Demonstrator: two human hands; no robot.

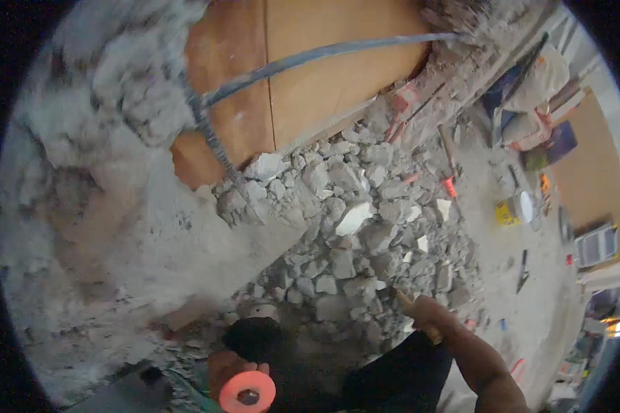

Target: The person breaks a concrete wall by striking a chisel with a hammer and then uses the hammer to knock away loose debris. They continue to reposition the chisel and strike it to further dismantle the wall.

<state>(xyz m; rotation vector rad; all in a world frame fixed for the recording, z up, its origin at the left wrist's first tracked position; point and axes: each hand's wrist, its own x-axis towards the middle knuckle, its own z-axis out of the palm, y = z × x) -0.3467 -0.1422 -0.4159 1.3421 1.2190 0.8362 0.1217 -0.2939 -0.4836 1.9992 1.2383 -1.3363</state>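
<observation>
My left hand [226,365] is at the bottom of the view, closed round a tool with a round orange guard [263,391]; the guard hides part of the hand and the tool's shaft does not show. Further right, my right hand [430,313] grips a wooden handle [405,300] that sticks out on both sides of the fist. The handle's head cannot be made out. Broken grey rubble [334,306] lies heaped in front of both hands, with a few white pieces [355,219] among it.
A rough wall [124,227] rises on the left. A grey conduit [310,56] crosses the brown panels [331,89]. On the right floor are a yellow and white bucket [515,209], a trowel-like tool [523,272] and an orange-gripped tool [450,186]. Bags [530,127] stand beyond.
</observation>
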